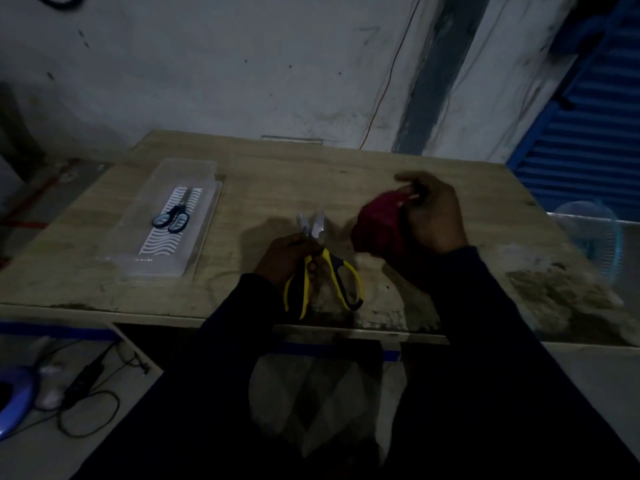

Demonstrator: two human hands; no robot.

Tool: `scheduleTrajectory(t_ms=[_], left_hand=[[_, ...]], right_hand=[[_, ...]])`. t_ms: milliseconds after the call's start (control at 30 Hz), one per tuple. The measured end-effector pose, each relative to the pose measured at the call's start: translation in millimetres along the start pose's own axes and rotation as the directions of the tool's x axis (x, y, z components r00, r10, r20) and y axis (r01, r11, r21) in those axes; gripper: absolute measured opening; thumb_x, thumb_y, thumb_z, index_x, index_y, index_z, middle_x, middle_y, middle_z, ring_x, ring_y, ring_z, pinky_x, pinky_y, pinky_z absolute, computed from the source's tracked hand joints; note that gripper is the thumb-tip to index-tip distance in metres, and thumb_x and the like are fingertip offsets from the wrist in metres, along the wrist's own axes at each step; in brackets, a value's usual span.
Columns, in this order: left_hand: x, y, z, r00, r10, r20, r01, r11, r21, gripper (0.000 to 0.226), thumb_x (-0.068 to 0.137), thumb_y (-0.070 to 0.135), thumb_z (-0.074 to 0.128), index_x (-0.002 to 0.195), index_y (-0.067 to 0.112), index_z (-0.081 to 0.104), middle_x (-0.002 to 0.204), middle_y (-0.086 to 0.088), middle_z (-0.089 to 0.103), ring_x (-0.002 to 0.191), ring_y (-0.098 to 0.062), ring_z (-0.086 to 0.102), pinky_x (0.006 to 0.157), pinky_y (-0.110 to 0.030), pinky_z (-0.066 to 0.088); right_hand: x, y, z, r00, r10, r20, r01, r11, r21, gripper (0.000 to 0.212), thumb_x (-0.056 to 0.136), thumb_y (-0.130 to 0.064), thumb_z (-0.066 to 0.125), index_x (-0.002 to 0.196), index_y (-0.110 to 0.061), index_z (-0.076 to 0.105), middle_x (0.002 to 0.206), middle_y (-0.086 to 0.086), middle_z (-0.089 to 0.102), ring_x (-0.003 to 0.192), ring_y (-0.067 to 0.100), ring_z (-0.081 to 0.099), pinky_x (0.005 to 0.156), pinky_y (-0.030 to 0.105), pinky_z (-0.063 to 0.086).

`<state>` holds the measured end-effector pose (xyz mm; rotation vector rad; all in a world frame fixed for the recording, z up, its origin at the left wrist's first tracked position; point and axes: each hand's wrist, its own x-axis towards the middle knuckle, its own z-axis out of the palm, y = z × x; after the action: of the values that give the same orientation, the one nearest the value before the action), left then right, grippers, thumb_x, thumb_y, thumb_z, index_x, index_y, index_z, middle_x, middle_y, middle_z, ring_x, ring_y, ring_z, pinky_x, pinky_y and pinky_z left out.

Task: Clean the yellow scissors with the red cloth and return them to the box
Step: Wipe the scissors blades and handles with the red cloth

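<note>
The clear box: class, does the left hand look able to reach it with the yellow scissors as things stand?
Probably yes. The left hand grips the yellow scissors, and only bare table lies between it and the box, which looks open on top; blue scissors lie inside with room beside them.

2 long, dark, near-black sleeves [221,341] down to the wrists; left hand [282,258] and right hand [434,220] bare.

Yellow scissors [333,264]: blades blurred, one handle ptly covered by left hand [280,259]. Red cloth [377,226] ptly hidden by right hand [434,216]. Tabletop [571,299] near-rt corner blurred.
</note>
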<state>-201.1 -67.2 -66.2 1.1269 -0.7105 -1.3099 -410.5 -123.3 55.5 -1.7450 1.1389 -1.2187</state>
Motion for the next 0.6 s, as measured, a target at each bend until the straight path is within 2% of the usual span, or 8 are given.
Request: scheduleTrajectory(t_ms=[67,133,267,333,400,433,533,600], left_hand=[[1,0,2,1.000,0.016,-0.007,-0.016,1.000,0.016,0.007,0.085,0.008,0.068,0.080,0.003,0.067,0.064,-0.015,0.055,0.050,-0.021,0.050,0.050,-0.027,0.045],[0,0,1,1.000,0.019,-0.012,-0.019,1.000,0.015,0.008,0.085,0.009,0.069,0.079,0.004,0.068,0.064,-0.015,0.055,0.050,-0.022,0.050,0.050,-0.027,0.046],[-3,-1,3,1.000,0.010,-0.010,-0.010,1.000,0.002,0.008,0.086,0.010,0.069,0.078,0.006,0.069,0.065,-0.017,0.054,0.051,-0.023,0.049,0.052,-0.030,0.044],[-4,1,5,1.000,0.016,-0.021,-0.016,1.000,0.004,0.008,0.086,0.009,0.070,0.078,0.005,0.070,0.066,-0.017,0.054,0.051,-0.023,0.049,0.053,-0.030,0.044],[-3,0,3,0.999,0.024,-0.025,-0.023,1.000,0.005,0.010,0.086,0.010,0.070,0.079,0.004,0.069,0.061,-0.014,0.054,0.048,-0.022,0.049,0.052,-0.028,0.044],[-3,-1,2,0.999,0.023,-0.025,-0.022,1.000,0.011,0.011,0.086,0.012,0.070,0.078,0.004,0.069,0.059,-0.012,0.055,0.047,-0.021,0.049,0.052,-0.028,0.044],[-1,-1,1,0.999,0.030,-0.032,-0.029,0.999,0.031,0.014,0.086,0.013,0.071,0.075,0.005,0.069,0.056,-0.009,0.057,0.046,-0.019,0.050,0.051,-0.028,0.044],[-2,-1,3,0.999,0.039,-0.034,-0.038,0.999,0.034,0.013,0.086,0.011,0.070,0.077,0.002,0.067,0.053,-0.009,0.056,0.044,-0.018,0.050,0.049,-0.028,0.045]], right_hand=[[2,19,-1,0.999,-0.003,0.034,0.013,0.960,-0.280,0.033,0.082,0.010,0.057,0.104,-0.012,0.070,0.098,0.007,0.071,0.087,0.014,0.067,0.087,0.036,0.056],[1,27,0,0.996,-0.089,0.014,0.087,0.911,-0.403,0.022,0.088,-0.001,0.058,0.099,-0.013,0.072,0.100,0.003,0.072,0.094,0.014,0.066,0.090,0.025,0.051],[0,41,2,0.991,-0.050,-0.127,-0.019,0.871,-0.492,0.022,0.097,-0.017,0.052,0.112,-0.009,0.067,0.107,0.011,0.071,0.095,0.021,0.065,0.077,0.015,0.040],[-3,51,-4,0.993,0.052,-0.110,-0.095,0.894,-0.437,0.033,0.099,-0.012,0.049,0.131,-0.006,0.057,0.125,0.014,0.063,0.113,0.023,0.060,0.089,0.014,0.039],[-6,58,-14,0.982,0.147,-0.120,-0.185,0.883,-0.432,0.044,0.099,-0.019,0.050,0.141,-0.007,0.044,0.138,0.016,0.053,0.124,0.027,0.052,0.103,0.025,0.040],[-8,60,-18,0.968,0.206,-0.145,-0.250,0.844,-0.474,0.044,0.099,-0.028,0.050,0.136,-0.004,0.048,0.133,0.020,0.056,0.121,0.031,0.054,0.101,0.033,0.043],[-23,60,-23,0.958,0.260,-0.121,-0.277,0.733,-0.622,0.045,0.095,-0.036,0.055,0.080,0.005,0.064,0.071,0.020,0.061,0.076,0.033,0.065,0.067,0.034,0.047],[-32,61,-18,0.944,0.328,-0.020,-0.256,0.697,-0.670,0.034,0.089,-0.025,0.066,0.078,0.006,0.066,0.068,0.018,0.063,0.069,0.029,0.064,0.062,0.031,0.047]])
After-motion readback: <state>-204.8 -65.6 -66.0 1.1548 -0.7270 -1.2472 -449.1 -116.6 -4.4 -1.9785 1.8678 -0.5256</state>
